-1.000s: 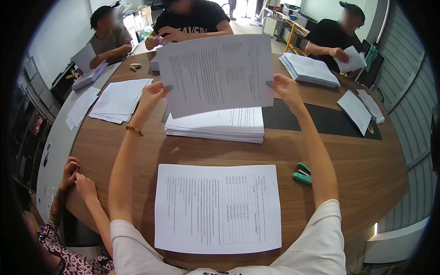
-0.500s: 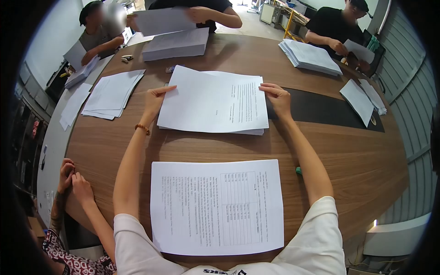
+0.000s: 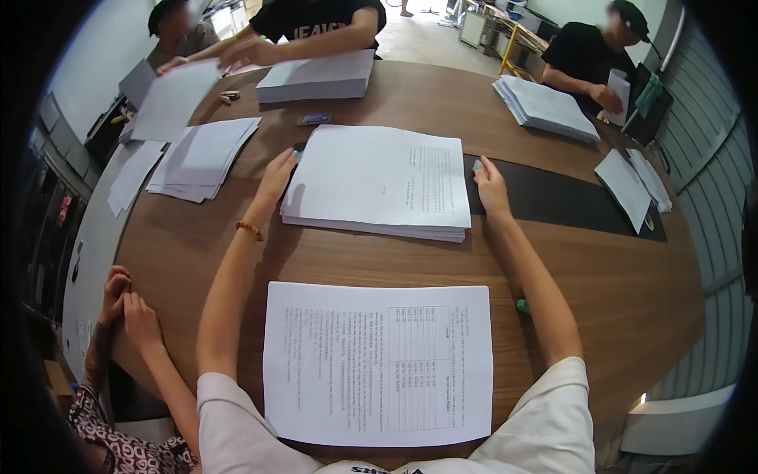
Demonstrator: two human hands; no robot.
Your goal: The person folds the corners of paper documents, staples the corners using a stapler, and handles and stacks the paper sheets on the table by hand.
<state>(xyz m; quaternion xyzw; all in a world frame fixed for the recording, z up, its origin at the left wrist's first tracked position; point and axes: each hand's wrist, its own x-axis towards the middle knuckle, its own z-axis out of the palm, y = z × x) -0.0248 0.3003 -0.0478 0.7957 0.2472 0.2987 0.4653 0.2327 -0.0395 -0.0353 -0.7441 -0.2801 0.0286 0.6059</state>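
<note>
A thick stack of printed paper lies in front of me, its top sheet flat, with text along the right part. At the stack's left edge is my left hand, fingers loosely extended and partly hidden by the paper. My right hand stands just off the right edge, open, with a small gap to the paper. Neither hand holds a sheet. Closer to my body, another printed stack with a table on its top page rests on the wooden table.
Loose papers and a thick paper pile lie farther back, with another pile at the right. A blue item sits behind my stack, a green object near my right forearm. Co-workers handle sheets; another person's hands rest at left.
Both hands have let go of the top sheet, which now lies flat on the far stack, and have moved to its sides. Across the table, a co-worker has swung a sheet leftward.
</note>
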